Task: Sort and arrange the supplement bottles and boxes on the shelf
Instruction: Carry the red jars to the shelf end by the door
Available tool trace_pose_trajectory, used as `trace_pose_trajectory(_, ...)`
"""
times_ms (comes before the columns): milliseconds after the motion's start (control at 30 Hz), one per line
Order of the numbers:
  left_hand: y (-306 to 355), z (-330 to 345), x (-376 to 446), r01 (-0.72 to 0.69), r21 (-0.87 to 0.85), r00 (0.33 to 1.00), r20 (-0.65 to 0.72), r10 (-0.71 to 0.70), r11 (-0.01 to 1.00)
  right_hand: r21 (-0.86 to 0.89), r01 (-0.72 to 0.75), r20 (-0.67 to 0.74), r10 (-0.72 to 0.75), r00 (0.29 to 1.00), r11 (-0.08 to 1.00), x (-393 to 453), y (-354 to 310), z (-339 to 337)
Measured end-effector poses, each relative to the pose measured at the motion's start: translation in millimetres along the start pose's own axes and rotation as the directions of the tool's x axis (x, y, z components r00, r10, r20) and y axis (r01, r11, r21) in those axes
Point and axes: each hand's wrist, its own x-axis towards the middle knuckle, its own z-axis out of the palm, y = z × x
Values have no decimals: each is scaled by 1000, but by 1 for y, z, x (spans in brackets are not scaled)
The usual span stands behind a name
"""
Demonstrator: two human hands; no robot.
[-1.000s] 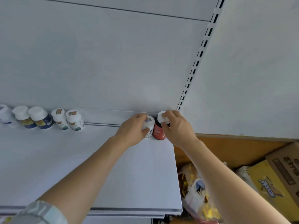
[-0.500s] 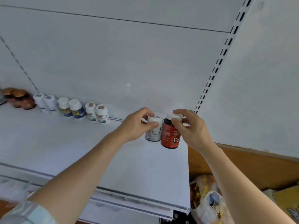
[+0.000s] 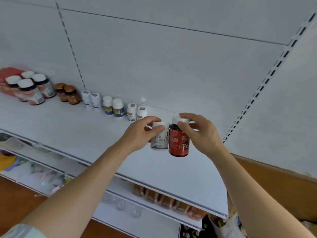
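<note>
My left hand (image 3: 139, 134) grips a white bottle (image 3: 159, 140) near its top. My right hand (image 3: 200, 133) pinches the white cap of a dark bottle with a red "Fe" label (image 3: 179, 143). Both bottles hang side by side, touching, above the right part of the white shelf (image 3: 85, 134). Along the shelf's back stands a row: two white bottles with orange seals (image 3: 137, 112), two blue-and-yellow bottles (image 3: 114, 107), two small white bottles (image 3: 91, 100), two brown bottles (image 3: 68, 93), and several dark bottles with white caps (image 3: 30, 88).
A red box (image 3: 6, 74) stands at the far left behind the dark bottles. A lower shelf (image 3: 163, 200) holds orange packets and clear cups. A slotted upright (image 3: 267, 79) marks the shelf's right end. Bags lie below at the bottom right.
Both hands lifted the two bottles off the back right corner of the shelf and drew them toward me. The view swung left, showing more of the row.
</note>
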Motion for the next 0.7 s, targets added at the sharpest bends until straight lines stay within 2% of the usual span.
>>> trace_pose_trajectory(333, -42, -146, -82, 11, 18, 990, -144, -8, 1000, -17, 4, 66, -3, 998, 1000, -10, -106, 137)
trace_pose_trajectory(700, -110, -305, -151, 107, 35, 945, -313, -91, 994, -62, 148, 230, -131, 964, 987, 1, -199, 301)
